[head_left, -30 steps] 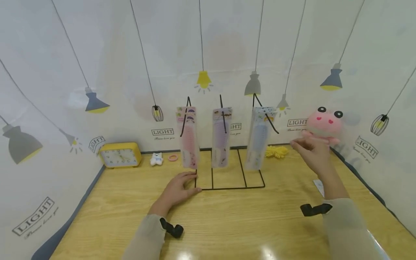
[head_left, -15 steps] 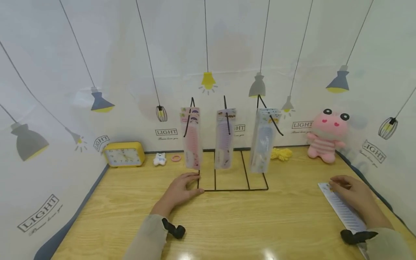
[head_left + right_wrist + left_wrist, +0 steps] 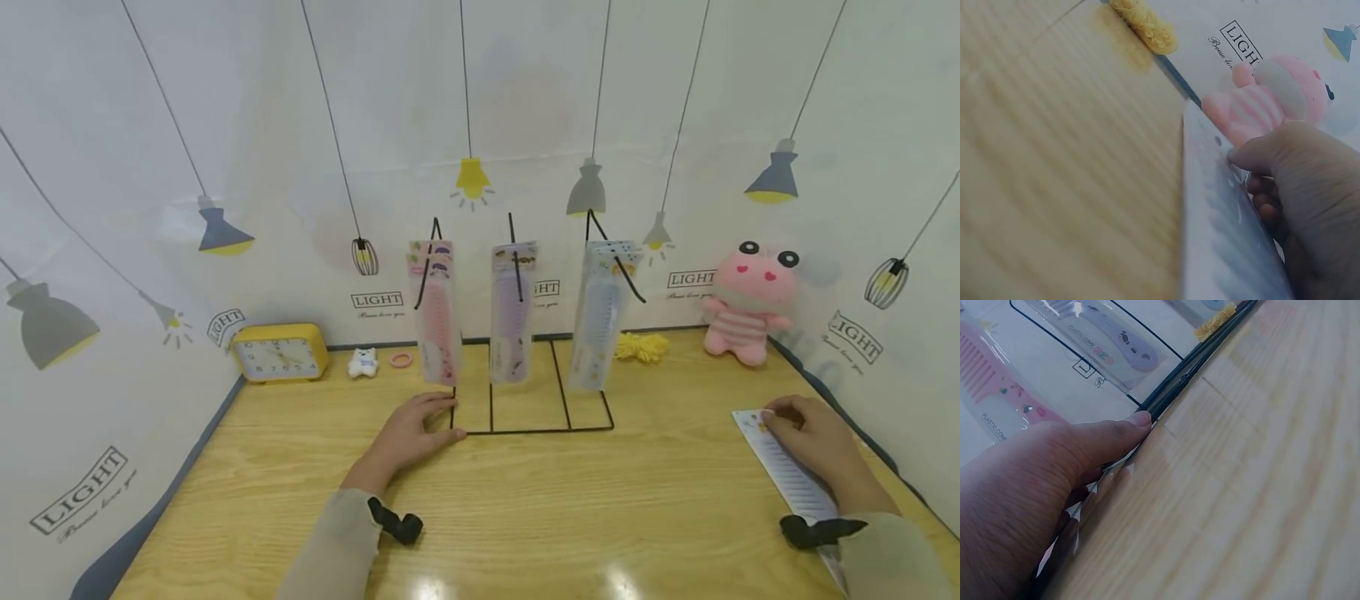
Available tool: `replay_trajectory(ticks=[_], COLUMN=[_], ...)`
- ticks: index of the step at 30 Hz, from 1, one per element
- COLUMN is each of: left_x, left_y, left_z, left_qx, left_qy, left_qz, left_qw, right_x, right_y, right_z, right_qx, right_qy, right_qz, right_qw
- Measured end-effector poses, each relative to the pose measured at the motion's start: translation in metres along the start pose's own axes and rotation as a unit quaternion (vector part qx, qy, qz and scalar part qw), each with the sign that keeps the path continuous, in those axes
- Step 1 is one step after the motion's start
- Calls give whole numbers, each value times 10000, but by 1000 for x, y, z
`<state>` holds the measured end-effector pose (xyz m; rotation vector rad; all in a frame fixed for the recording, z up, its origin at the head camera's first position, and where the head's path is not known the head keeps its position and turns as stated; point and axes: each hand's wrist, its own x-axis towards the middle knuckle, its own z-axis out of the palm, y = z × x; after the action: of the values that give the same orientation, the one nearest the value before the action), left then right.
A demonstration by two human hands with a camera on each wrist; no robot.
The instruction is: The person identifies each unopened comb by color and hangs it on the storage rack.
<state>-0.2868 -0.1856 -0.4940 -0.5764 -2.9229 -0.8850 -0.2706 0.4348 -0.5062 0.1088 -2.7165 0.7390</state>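
Observation:
A black wire display rack (image 3: pixel 531 432) stands on the table with packaged combs hanging from its three hooks: a pink comb (image 3: pixel 437 321), a purple comb (image 3: pixel 513 317) and a blue comb (image 3: pixel 597 312). My left hand (image 3: pixel 405 437) holds the rack's front left corner; in the left wrist view the thumb (image 3: pixel 1116 434) lies against the black wire. At the right, my right hand (image 3: pixel 817 442) pinches the top of another packaged comb (image 3: pixel 795 475), bluish in its clear sleeve. Its lower end is partly hidden by the wrist strap and sleeve.
Along the back stand a yellow alarm clock (image 3: pixel 279 353), a small white bear figure (image 3: pixel 363 363), a pink ring (image 3: pixel 401 360), a bundle of yellow yarn (image 3: pixel 642 347) and a pink plush toy (image 3: pixel 748 308). A printed cloth wall (image 3: pixel 300 167) encloses the wooden table (image 3: pixel 525 517).
My right hand has come away from beside the plush toy, down to the right, and taken hold of the packaged comb there. The left hand stays at the rack's corner.

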Motion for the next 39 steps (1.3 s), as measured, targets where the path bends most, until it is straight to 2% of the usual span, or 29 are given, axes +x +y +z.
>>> replay_trajectory(ticks=[7,11,19,27,39], left_x=[-1,-2,-2,0,-2], left_y=[2,3,5,3,0], left_z=[0,0,0,0,0], left_qx=[-86,-122,-119,-22,-9], left_qy=[12,33,31,43,71], left_qz=[-27,-24,23,56,59], left_qw=[10000,9999,9999,10000,10000], right_x=[-6,-7,-8,-8,-7], right_y=[-5,-7,-11,-12,-20], right_z=[-1,-3,-5,-4,-1], right_qx=[267,409,250,118,248], right_qy=[99,19,9,172,319], right_qz=[382,491,606,583,448], right_qw=[9989,9980,9979,9981,9982])
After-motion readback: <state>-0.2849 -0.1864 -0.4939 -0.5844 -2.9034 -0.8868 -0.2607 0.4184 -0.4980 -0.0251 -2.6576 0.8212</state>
